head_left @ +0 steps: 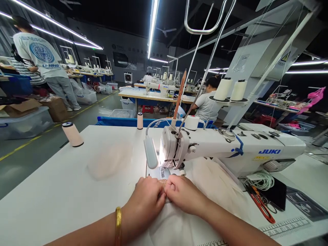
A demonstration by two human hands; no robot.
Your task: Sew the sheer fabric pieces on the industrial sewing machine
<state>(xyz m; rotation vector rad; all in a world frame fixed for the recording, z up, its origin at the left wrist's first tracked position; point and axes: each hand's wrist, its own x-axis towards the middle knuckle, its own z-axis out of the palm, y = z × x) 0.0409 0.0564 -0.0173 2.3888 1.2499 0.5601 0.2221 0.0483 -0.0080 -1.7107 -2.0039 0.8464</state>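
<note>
My left hand (148,194), a gold bangle at its wrist, is closed on a pale beige fabric piece (171,227) just in front of the sewing machine (210,145). Close beside it, my right hand (183,193) pinches the same fabric, its fingers curled. A short shiny strip of the cloth shows between the two fists. Right behind them is the lit presser foot (163,173); the needle itself is too small to make out. The fingertips are partly hidden by the knuckles. More pale cloth (215,181) lies under the machine arm.
A sheer fabric piece (110,160) lies on the left of the white table (64,191). Thread cones (73,135) stand at its far edge. Red-handled snips (261,206), a coiled cable (261,180) and a dark phone (278,194) lie right. Other people work further back.
</note>
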